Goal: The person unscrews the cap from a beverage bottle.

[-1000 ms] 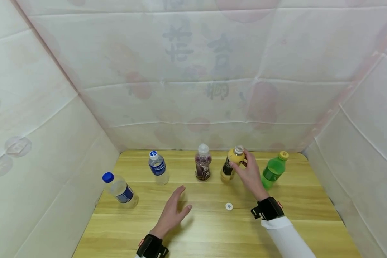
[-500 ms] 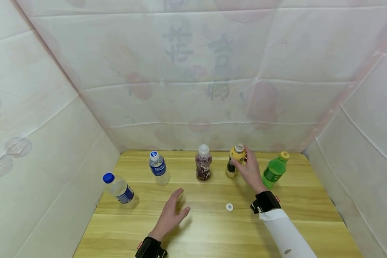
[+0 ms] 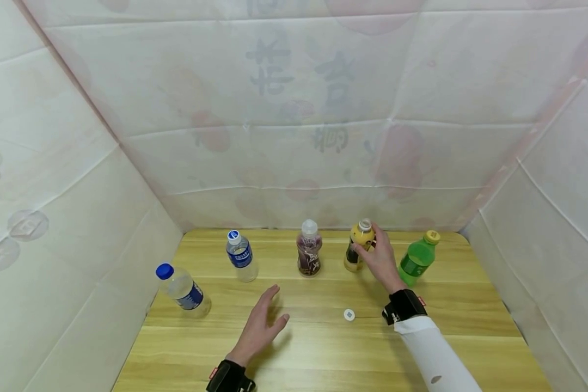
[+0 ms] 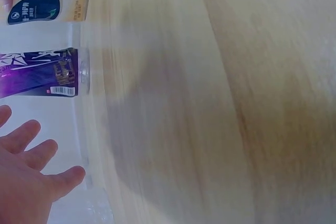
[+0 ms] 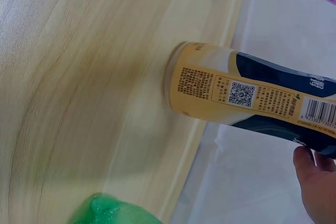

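Observation:
My right hand [image 3: 381,260] grips a yellow drink bottle [image 3: 362,235] with a dark label, thumb on its near side. The bottle stands upright on the table at the back, and its mouth looks uncapped. In the right wrist view the bottle [image 5: 247,90] shows a QR code and a barcode; only part of the hand [image 5: 317,182] shows there. My left hand [image 3: 257,329] holds nothing, its fingers spread over the table. A purple bottle [image 3: 308,253] with a clear top stands between the hands. A small white round piece, like a bottle cap [image 3: 349,314], lies on the table.
A green bottle [image 3: 418,258] with a yellow cap stands right of my right hand. To the left are a blue-labelled bottle [image 3: 240,256] with a white-and-blue cap and a clear bottle [image 3: 185,291] with a blue cap. Pale sheeting [image 3: 294,158] walls in the wooden table [image 3: 318,354].
The yellow bottle has moved slightly right and back in my right hand, from a tilt to upright. Over the last half second it barely shifts. My left hand stays almost still.

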Demonstrator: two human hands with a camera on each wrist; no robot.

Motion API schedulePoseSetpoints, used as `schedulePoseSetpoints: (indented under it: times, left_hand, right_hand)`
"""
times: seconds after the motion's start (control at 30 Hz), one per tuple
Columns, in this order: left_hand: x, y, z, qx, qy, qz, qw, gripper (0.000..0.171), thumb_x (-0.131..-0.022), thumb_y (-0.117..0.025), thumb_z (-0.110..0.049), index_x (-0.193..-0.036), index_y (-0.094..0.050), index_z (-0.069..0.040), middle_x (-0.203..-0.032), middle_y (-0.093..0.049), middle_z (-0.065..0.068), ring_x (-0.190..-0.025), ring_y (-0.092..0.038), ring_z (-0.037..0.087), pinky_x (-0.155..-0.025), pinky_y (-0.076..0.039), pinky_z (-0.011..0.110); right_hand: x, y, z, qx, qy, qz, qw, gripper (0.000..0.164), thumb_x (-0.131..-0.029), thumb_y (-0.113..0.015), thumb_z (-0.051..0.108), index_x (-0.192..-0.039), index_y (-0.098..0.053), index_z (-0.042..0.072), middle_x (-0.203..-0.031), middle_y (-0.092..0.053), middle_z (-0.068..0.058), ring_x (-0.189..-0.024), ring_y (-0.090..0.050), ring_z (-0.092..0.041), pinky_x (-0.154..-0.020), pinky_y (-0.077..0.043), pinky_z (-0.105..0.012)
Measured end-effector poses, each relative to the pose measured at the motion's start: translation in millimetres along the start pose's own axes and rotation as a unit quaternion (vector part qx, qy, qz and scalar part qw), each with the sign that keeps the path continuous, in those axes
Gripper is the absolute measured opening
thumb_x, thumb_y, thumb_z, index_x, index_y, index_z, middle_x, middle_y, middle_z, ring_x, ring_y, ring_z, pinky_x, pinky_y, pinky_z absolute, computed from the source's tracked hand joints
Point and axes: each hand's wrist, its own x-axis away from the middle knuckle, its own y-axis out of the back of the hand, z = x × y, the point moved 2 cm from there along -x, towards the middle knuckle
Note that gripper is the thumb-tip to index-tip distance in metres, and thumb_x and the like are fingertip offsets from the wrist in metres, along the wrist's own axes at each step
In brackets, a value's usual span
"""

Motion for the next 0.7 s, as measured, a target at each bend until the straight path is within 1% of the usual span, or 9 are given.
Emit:
schedulePoseSetpoints:
  times: [0.13, 0.27, 0.4, 0.5, 0.57, 0.7]
  left_hand:
    - [-1.8, -0.1, -0.6, -0.001, 0.002, 0.0, 1.0, 0.074, -0.095, -0.072, -0.029, -0.155, -0.04, -0.002, -0.159, -0.042, 0.02, -0.144, -0.042, 0.041, -0.115, -0.034, 0.062]
    - [-4.5, 0.1, -2.0, -0.004, 0.006, -0.001, 1.0, 0.074, -0.095, -0.072, -0.029, -0.156, -0.04, -0.002, -0.159, -0.041, 0.021, -0.144, -0.041, 0.041, -0.116, -0.033, 0.06]
    - [-9.2, 0.2, -5.4, -0.002, 0.009, -0.004, 0.9999, 0.076, -0.096, -0.072, -0.03, -0.157, -0.037, -0.002, -0.162, -0.039, 0.018, -0.146, -0.039, 0.039, -0.118, -0.032, 0.059]
    - [-13.9, 0.4, -9.0, 0.007, 0.01, -0.006, 0.9999, 0.077, -0.096, -0.072, -0.03, -0.158, -0.035, -0.001, -0.164, -0.036, 0.017, -0.148, -0.036, 0.039, -0.119, -0.031, 0.059]
    - [-16.8, 0.5, -10.9, 0.014, 0.013, -0.006, 0.9998, 0.078, -0.097, -0.071, -0.03, -0.159, -0.035, -0.002, -0.165, -0.033, 0.017, -0.149, -0.034, 0.039, -0.119, -0.03, 0.059]
    - [-22.5, 0.6, -14.4, 0.027, 0.019, -0.002, 0.9994, 0.078, -0.097, -0.071, -0.032, -0.159, -0.034, -0.002, -0.166, -0.031, 0.017, -0.15, -0.032, 0.039, -0.12, -0.028, 0.06]
  right_hand:
    - [2, 2, -1, 0.009, -0.006, 0.002, 1.0, 0.091, -0.095, -0.077, 0.024, -0.163, -0.02, 0.001, -0.154, -0.034, -0.029, -0.138, -0.042, -0.045, -0.111, -0.042, -0.058]
    - [8, 4, 0, 0.014, -0.007, 0.001, 1.0, 0.095, -0.096, -0.077, 0.031, -0.164, -0.016, 0.005, -0.16, -0.029, -0.028, -0.145, -0.033, -0.046, -0.116, -0.032, -0.063]
    - [19, 7, 2, 0.018, -0.002, 0.002, 1.0, 0.099, -0.096, -0.074, 0.04, -0.167, -0.01, 0.011, -0.167, -0.019, -0.025, -0.152, -0.022, -0.046, -0.118, -0.023, -0.069]
    - [30, 8, 3, 0.025, 0.013, 0.004, 1.0, 0.1, -0.097, -0.071, 0.045, -0.168, -0.005, 0.016, -0.171, -0.012, -0.021, -0.154, -0.015, -0.045, -0.118, -0.019, -0.071]
    - [38, 8, 3, 0.029, 0.027, 0.003, 0.999, 0.099, -0.098, -0.07, 0.046, -0.168, -0.004, 0.019, -0.171, -0.011, -0.019, -0.155, -0.013, -0.044, -0.118, -0.017, -0.071]
    - [55, 8, 2, 0.043, 0.056, -0.003, 0.997, 0.096, -0.099, -0.069, 0.041, -0.168, -0.006, 0.017, -0.172, -0.011, -0.018, -0.155, -0.014, -0.044, -0.119, -0.017, -0.071]
